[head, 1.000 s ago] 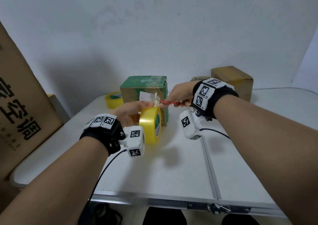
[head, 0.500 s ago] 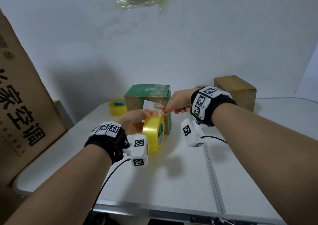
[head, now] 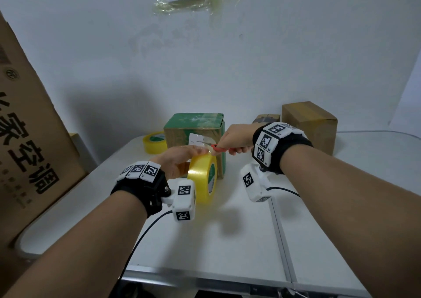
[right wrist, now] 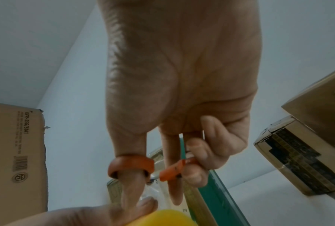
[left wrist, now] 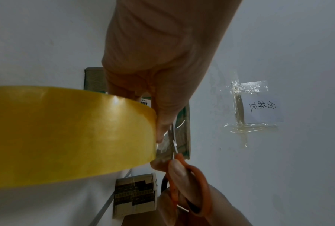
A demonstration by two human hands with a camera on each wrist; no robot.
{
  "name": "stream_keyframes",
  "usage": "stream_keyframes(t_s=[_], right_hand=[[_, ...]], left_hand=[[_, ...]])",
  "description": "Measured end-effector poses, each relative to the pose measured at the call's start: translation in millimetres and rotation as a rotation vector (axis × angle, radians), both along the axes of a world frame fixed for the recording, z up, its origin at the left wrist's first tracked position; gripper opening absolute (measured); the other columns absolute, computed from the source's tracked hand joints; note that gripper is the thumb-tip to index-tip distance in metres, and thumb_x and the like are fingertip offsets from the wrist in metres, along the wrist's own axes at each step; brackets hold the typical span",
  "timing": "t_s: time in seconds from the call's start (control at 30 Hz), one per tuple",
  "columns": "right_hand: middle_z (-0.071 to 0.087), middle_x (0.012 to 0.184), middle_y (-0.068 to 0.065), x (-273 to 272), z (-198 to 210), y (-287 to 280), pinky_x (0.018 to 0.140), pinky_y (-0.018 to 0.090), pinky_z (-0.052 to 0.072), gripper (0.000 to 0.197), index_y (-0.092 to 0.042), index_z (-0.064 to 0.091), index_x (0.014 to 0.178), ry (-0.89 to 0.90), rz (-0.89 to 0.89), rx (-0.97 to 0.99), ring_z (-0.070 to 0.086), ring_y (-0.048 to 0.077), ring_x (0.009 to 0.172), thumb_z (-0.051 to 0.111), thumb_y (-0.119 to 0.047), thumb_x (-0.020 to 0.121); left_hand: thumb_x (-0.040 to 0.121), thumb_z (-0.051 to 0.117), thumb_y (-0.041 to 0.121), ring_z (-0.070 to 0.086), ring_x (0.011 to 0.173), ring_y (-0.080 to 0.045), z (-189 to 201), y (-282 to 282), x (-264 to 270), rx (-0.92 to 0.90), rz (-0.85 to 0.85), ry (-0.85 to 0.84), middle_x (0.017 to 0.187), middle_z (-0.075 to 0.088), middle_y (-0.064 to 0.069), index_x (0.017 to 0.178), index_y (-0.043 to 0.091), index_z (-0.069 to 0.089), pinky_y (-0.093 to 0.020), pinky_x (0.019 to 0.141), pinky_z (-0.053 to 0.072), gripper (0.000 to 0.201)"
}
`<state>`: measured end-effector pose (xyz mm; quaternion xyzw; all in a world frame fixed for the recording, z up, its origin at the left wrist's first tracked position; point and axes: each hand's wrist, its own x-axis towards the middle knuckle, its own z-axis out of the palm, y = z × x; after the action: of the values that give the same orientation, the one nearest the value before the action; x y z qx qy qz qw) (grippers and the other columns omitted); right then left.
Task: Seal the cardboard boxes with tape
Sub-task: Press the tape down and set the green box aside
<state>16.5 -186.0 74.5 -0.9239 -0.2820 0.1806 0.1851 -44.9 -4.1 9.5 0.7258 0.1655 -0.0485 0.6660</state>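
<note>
Yellow roll: a roll of tape (head: 203,179) stands on edge above the white table (head: 227,240), held up in front of the green box (head: 196,127).
Left hand: the left hand (head: 180,158) grips the roll from above, fingers curled over its top, the thumb tip (left wrist: 160,130) pressed at the loose clear end of the tape.
Right hand: the right hand (head: 237,136) grasps a pair of orange-handled scissors (head: 222,148); in the right wrist view the thumb passes through one orange ring (right wrist: 130,165) and the fingers curl round the other.
Blades: in the left wrist view the thin metal blades (left wrist: 173,140) lie across the clear strip of tape just beyond the roll, nearly closed, right beside the left thumb.
Green box: it sits on the table near the wall, a white label on its near face, shiny tape across its top.
Second roll: another yellow roll (head: 155,141) lies flat on the table just left of the green box.
Brown boxes: a plain brown box (head: 309,124) stands to the right near the wall, with a smaller dark-printed box (left wrist: 134,194) beside it.
Large carton: a tall carton (head: 29,143) with printed characters leans at the left edge of the table.
Wall: a paper note (left wrist: 263,105) is stuck to it under clear tape.
</note>
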Motion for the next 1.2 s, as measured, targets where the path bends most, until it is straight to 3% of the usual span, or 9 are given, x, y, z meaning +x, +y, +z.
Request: stream_keyframes(t_s=[0.27, 0.37, 0.5, 0.63, 0.77, 0.9, 0.97, 1.07, 1.2], right_hand=[[0.059, 0.065, -0.001, 5.1, -5.8, 3.6, 0.046, 0.017, 0.035, 0.038, -0.008, 0.077, 0.097, -0.087, 0.065, 0.107, 0.042, 0.008, 0.051, 0.073, -0.043, 0.083], [0.060, 0.066, 0.000, 2.7, -13.5, -1.1, 0.045, 0.017, 0.034, 0.044, -0.007, 0.075, 0.102, 0.021, 0.074, 0.137, 0.041, 0.009, 0.048, 0.073, -0.046, 0.083], [0.047, 0.074, 0.000, -6.5, -26.9, -11.6, 0.048, 0.018, 0.029, 0.053, -0.012, 0.060, 0.114, 0.360, 0.008, 0.159, 0.036, 0.009, 0.054, 0.069, -0.053, 0.084], [0.046, 0.077, -0.001, -12.5, -39.5, -34.6, 0.051, 0.019, 0.029, 0.051, -0.010, 0.057, 0.119, 0.415, -0.005, 0.244, 0.037, 0.007, 0.057, 0.066, -0.049, 0.087], [0.050, 0.071, -0.001, -11.0, -53.4, -61.4, 0.046, 0.018, 0.032, 0.046, -0.006, 0.060, 0.099, 0.304, -0.174, 0.190, 0.038, 0.009, 0.053, 0.071, -0.048, 0.083], [0.051, 0.070, 0.001, -9.4, -61.2, -91.2, 0.053, 0.022, 0.036, 0.042, -0.012, 0.049, 0.078, 0.103, -0.355, -0.072, 0.042, 0.013, 0.058, 0.070, -0.048, 0.085], [0.049, 0.076, 0.002, -13.9, -61.5, -103.9, 0.055, 0.023, 0.033, 0.038, -0.011, 0.053, 0.086, 0.032, -0.368, -0.183, 0.043, 0.015, 0.063, 0.066, -0.047, 0.089], [0.050, 0.100, 0.005, -14.2, -66.5, -125.2, 0.062, 0.024, 0.038, 0.050, -0.005, 0.054, 0.128, -0.014, -0.396, -0.260, 0.049, 0.019, 0.080, 0.061, -0.041, 0.094], [0.066, 0.112, 0.012, -9.7, -75.4, -154.1, 0.091, 0.032, 0.049, 0.047, -0.005, 0.063, 0.124, -0.073, -0.418, -0.335, 0.063, 0.026, 0.099, 0.067, -0.037, 0.090]], left_hand=[[0.086, 0.073, 0.023, 0.072, 0.092, -0.025, 3.0, 2.6, -1.9, 0.039, -0.036, -0.002, 0.108, 0.073, -0.010, 0.111, 0.015, 0.071, -0.036, 0.072, 0.057, 0.026], [0.087, 0.072, 0.025, 0.071, 0.098, -0.027, 2.7, 2.7, -3.6, 0.027, -0.038, -0.008, 0.108, 0.073, -0.010, 0.114, 0.014, 0.069, -0.039, 0.079, 0.059, 0.029], [0.091, 0.067, 0.023, 0.067, 0.106, -0.030, 2.4, 1.5, -10.8, 0.015, -0.070, -0.040, 0.112, 0.072, -0.012, 0.117, 0.010, 0.067, -0.042, 0.093, 0.054, 0.029], [0.088, 0.070, 0.022, 0.069, 0.088, -0.021, 1.8, -1.1, -22.9, 0.026, -0.076, -0.108, 0.106, 0.072, -0.011, 0.111, 0.008, 0.068, -0.031, 0.077, 0.059, 0.027], [0.089, 0.068, 0.016, 0.065, 0.068, -0.012, 6.2, -13.0, -32.8, 0.099, -0.125, -0.178, 0.086, 0.070, -0.001, 0.096, 0.014, 0.069, -0.021, 0.056, 0.052, 0.008], [0.089, 0.068, 0.010, 0.063, 0.078, -0.016, 9.8, -38.1, -30.6, 0.172, -0.179, -0.223, 0.091, 0.069, -0.004, 0.103, 0.010, 0.071, -0.025, 0.069, 0.053, 0.014], [0.089, 0.068, 0.011, 0.064, 0.077, -0.015, 9.0, -53.0, -27.6, 0.167, -0.191, -0.235, 0.088, 0.070, -0.002, 0.102, 0.012, 0.071, -0.023, 0.067, 0.054, 0.014], [0.090, 0.067, 0.012, 0.065, 0.075, -0.014, 6.4, -79.7, -20.3, 0.141, -0.205, -0.249, 0.089, 0.069, -0.002, 0.109, 0.008, 0.068, -0.022, 0.063, 0.054, 0.020], [0.089, 0.069, 0.010, 0.066, 0.069, -0.010, 11.0, -116.8, -6.1, 0.235, -0.230, -0.299, 0.091, 0.070, -0.006, 0.102, 0.005, 0.070, -0.020, 0.061, 0.054, 0.015]])
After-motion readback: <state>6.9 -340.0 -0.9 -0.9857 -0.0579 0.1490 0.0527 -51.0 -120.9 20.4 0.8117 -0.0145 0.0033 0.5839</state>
